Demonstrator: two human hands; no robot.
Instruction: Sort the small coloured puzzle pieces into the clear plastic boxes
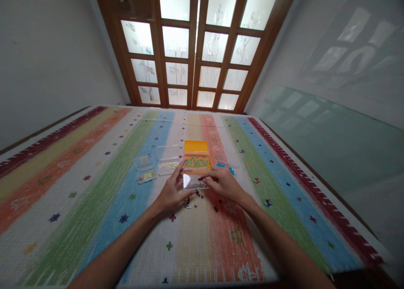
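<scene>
In the head view my left hand grips a small clear plastic box by its left side, thumb along the near edge. Dark little pieces lie inside the box. My right hand is closed in a pinch over the box's right part, with a small dark brown piece at its fingertips. Just behind stands an open yellow case with green pieces in it. Loose dark pieces are scattered on the cloth below my hands.
Left of the yellow case are an open clear box with yellow pieces and another with cream pieces. Blue pieces sit in a clear box behind my right hand. A striped cloth covers the bed-like surface.
</scene>
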